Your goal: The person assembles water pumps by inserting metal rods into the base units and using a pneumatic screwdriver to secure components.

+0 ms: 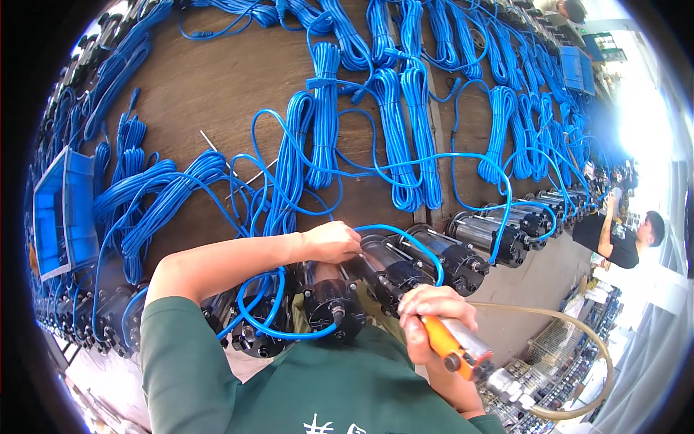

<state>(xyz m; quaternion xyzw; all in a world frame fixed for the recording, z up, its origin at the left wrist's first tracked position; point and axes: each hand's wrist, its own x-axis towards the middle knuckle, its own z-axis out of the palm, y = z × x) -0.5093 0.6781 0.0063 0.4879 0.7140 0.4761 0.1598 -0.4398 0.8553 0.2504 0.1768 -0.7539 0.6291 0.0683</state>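
Observation:
My right hand (435,318) is wrapped round an orange and silver air tool (450,346), with an amber hose (603,365) on its rear end. The tool's working tip is hidden by my fingers, close to the black end cap of a clear cylindrical pump (394,271). My left hand (331,241) is closed at the far end of the neighbouring clear-bodied pump (332,307), and what its fingers grip is hidden. From that pump's cap, a blue cable (289,335) loops to the left.
Coiled blue cables (396,137) lie across a brown tabletop (224,79). More pumps (491,235) line the near edge. Blue crates (65,213) stand at the left and far right. A person in black (625,242) is at the right, beside a wire rack (557,343).

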